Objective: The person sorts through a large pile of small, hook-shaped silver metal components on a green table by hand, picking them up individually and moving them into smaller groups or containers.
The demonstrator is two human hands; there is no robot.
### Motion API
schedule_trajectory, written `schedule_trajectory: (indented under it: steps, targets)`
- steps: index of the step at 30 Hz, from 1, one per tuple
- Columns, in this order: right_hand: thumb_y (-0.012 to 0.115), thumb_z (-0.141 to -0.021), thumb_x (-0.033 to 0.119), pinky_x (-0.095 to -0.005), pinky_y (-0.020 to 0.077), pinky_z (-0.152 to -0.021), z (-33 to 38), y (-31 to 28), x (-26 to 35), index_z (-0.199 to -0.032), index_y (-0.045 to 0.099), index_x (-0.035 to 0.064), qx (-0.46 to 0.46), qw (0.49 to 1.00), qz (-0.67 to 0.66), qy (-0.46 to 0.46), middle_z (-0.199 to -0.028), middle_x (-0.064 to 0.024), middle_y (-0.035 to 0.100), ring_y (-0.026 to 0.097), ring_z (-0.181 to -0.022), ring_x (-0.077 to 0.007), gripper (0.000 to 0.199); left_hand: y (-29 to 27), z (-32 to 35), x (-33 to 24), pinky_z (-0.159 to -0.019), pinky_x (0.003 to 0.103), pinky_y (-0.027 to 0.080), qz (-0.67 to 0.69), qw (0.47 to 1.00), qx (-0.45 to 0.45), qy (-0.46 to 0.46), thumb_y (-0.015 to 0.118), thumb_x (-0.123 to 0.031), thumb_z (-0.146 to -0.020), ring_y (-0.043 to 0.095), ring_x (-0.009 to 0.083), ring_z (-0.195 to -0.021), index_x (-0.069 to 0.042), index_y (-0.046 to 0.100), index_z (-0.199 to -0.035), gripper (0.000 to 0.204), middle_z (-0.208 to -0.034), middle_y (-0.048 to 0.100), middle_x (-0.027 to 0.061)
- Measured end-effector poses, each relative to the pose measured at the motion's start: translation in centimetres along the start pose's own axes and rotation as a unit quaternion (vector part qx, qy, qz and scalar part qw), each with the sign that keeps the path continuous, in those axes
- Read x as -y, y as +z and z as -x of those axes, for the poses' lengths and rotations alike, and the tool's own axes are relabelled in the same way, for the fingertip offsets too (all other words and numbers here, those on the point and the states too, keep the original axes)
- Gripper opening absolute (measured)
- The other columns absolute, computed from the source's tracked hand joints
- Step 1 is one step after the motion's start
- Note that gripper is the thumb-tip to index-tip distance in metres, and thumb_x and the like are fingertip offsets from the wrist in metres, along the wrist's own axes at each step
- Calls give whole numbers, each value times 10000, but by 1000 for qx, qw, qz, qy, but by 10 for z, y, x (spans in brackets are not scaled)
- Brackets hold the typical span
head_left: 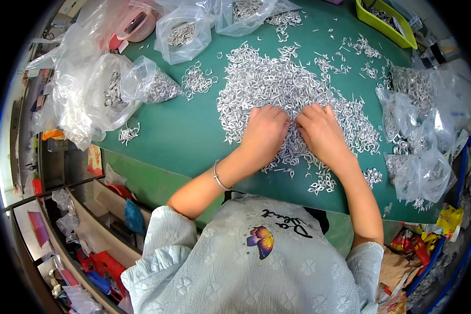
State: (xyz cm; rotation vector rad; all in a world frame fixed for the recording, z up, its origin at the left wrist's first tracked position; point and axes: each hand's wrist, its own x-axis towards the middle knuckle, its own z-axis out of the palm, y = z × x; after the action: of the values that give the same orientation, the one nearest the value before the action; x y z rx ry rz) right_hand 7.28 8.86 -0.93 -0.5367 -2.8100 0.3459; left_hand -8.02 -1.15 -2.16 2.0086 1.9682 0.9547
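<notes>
A broad heap of small silver metal hook- and ring-shaped pieces covers the middle of a green table. At the heap's near side, my left hand has its fingers curled and pinched together, with a silver bangle on that wrist. My right hand faces it a short gap away, its fingers also bent into a pinch. Both sets of fingertips are close to each other, low over the pieces. Whatever they hold is too small or too hidden to make out. A small cluster of pieces lies below my right hand.
Clear plastic bags of metal parts stand at left, at the back and at right. A pink basket is at the back left, a yellow-green tray at the back right. Shelving stands to the left.
</notes>
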Motion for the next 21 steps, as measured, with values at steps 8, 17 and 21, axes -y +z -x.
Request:
schedule_trajectory:
  steps: [8,17,21]
  targets:
    - [651,-763,26,-372,380,-782,4,-8,-3,-823,622,49,-49,998,-26,30,-829,-92,578,539,-852,-254,70,1,5,-5,-723,367,475,131,990,-42,-24,662,45,-778,630,295,-809,-23,640,-952,188,-915,645,122]
    - [699,-761,-3,-365,425,-688,143,-82,-26,-779,612,-15,-68,939,-116,316,-739,-113,581,550,-700,-276,90,49,23,-80,-785,394,437,214,971,76,76,666,-18,-774,600,263,-911,-71,629,-1000,235,-968,612,83]
    - [702,-755,-8,-368,429,-656,177,-76,-36,-788,619,-27,-46,938,-40,341,-727,-124,582,554,-691,-280,91,92,11,-124,-801,376,419,155,962,165,155,638,-10,-754,569,275,-960,-30,620,-994,242,-989,584,108]
